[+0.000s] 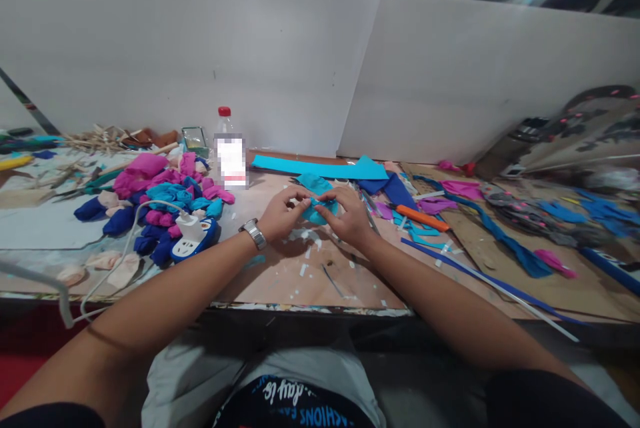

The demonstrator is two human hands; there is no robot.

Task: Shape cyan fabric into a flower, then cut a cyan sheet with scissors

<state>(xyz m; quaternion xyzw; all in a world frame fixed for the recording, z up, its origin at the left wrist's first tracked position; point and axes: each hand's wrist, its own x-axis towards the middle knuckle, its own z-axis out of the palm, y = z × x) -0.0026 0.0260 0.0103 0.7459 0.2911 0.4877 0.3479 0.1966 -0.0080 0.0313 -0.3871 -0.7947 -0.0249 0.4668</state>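
A small turquoise piece of crepe-like material [314, 183] is pinched between both hands above the middle of the table. My left hand [284, 216], with a metal watch at the wrist, grips its left side between thumb and forefinger. From the other side my right hand [350, 216] pinches it near the middle, fingers curled. Part of the piece sticks up above the fingertips and part hangs below them. Just behind the hands lies a long turquoise strip [310, 167].
Left lies a heap of pink, blue and turquoise bundles [165, 191] beside a power strip [193, 241] with a white cable. A red-capped bottle [230, 155] stands behind. Right are an orange cutter [423, 218], blue strips [505, 235] and scraps on cardboard [480, 261]. White panels [200, 48] close the back.
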